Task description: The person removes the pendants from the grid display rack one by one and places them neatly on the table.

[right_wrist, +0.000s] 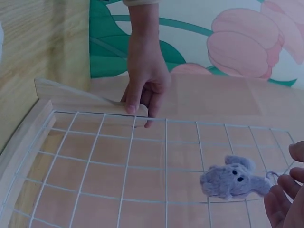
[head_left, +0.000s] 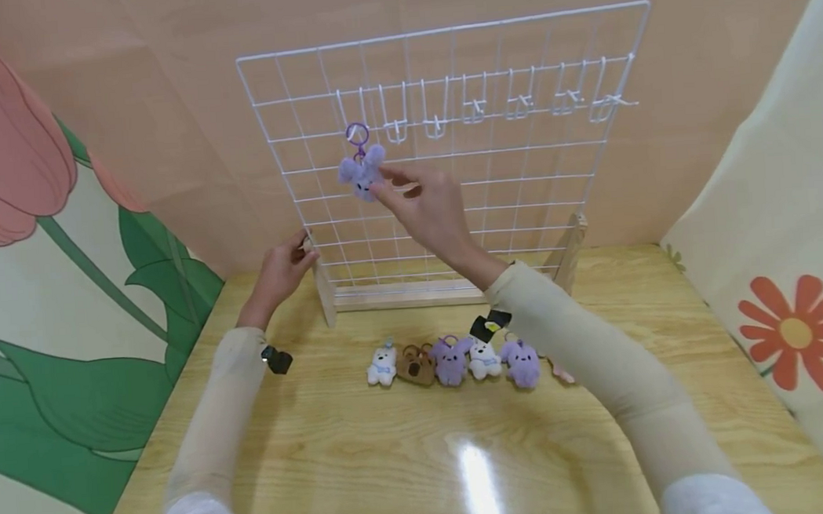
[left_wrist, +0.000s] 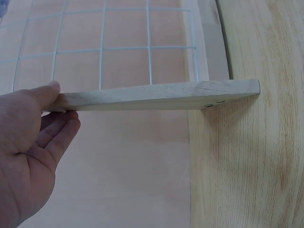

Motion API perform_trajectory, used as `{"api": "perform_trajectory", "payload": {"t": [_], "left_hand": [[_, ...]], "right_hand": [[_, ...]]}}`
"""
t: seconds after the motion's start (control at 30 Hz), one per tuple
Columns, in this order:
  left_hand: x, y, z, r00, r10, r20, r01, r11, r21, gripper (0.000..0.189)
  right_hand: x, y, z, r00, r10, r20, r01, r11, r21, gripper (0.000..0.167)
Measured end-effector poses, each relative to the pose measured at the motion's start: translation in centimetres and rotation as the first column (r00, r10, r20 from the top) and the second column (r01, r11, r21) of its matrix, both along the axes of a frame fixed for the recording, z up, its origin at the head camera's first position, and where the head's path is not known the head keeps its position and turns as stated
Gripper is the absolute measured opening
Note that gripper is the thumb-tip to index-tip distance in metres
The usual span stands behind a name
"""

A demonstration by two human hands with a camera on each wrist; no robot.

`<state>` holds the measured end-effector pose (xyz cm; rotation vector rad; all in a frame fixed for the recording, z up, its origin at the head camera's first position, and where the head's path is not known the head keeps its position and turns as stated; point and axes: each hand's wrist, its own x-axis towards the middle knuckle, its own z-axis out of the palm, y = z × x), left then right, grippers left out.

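A purple plush keychain with long ears hangs against the white wire grid rack. Its purple ring is at the leftmost hook of the rack. My right hand is at the plush's right side, its fingertips against or just beside it. In the right wrist view, thumb and fingers of that hand stand apart, close to the ear end of the plush. My left hand pinches the upper end of the rack's left wooden foot, thumb on one face and fingers on the other.
Several more white hooks line the rack to the right. On the table before it lies a row of plush keychains: white bears, a brown one, purple ones, and a pink one partly behind my right sleeve.
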<state>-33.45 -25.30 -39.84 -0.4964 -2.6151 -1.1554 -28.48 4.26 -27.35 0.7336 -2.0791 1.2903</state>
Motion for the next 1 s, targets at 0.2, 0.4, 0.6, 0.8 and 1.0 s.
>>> {"api": "perform_trajectory", "payload": {"t": [0.2,0.4,0.6,0.8,1.0], "left_hand": [[0.1,0.0,0.0,1.0,0.003,-0.001,-0.003,1.0,0.011,0.057],[0.1,0.2,0.1,1.0,0.002,-0.007,-0.001,1.0,0.01,0.056],[0.2,0.1,0.0,1.0,0.0,-0.006,0.0,1.0,0.009,0.056],[0.4,0.1,-0.1,1.0,-0.003,0.002,0.003,1.0,0.02,0.056],[0.4,0.2,0.0,1.0,0.002,0.004,-0.002,1.0,0.015,0.056]], "right_hand": [[-0.8,-0.4,1.0,0.997,-0.023,0.069,0.026,0.999,-0.042,0.039],[-1.8,-0.9,1.7,0.995,-0.065,0.077,0.069,0.996,-0.051,0.038],[-2.6,-1.4,1.7,0.995,-0.067,0.076,0.074,0.992,-0.1,0.034],[-3.0,-2.2,1.8,0.985,-0.072,0.154,0.095,0.985,-0.145,0.032],[-2.8,-2.8,2.1,0.969,-0.07,0.237,0.112,0.979,-0.169,0.028]]}}
